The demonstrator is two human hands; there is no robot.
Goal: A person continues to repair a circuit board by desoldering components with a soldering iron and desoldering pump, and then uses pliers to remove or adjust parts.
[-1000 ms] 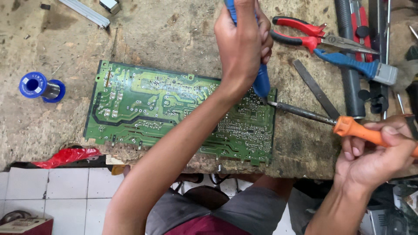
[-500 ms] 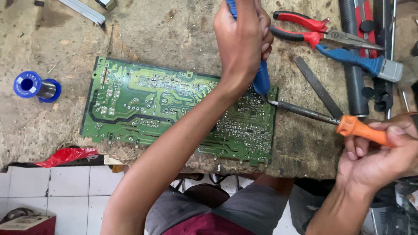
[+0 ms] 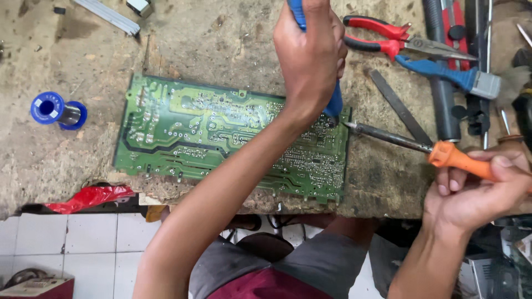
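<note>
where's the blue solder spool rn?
In the head view, the blue solder spool lies on the worn workbench, far left, apart from the green circuit board's left edge.

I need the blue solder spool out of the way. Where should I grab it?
Grip the small blue solder spool across its two blue flanges, coming from above. It lies on its side, alone on the worn workbench, left of the green circuit board.
</note>
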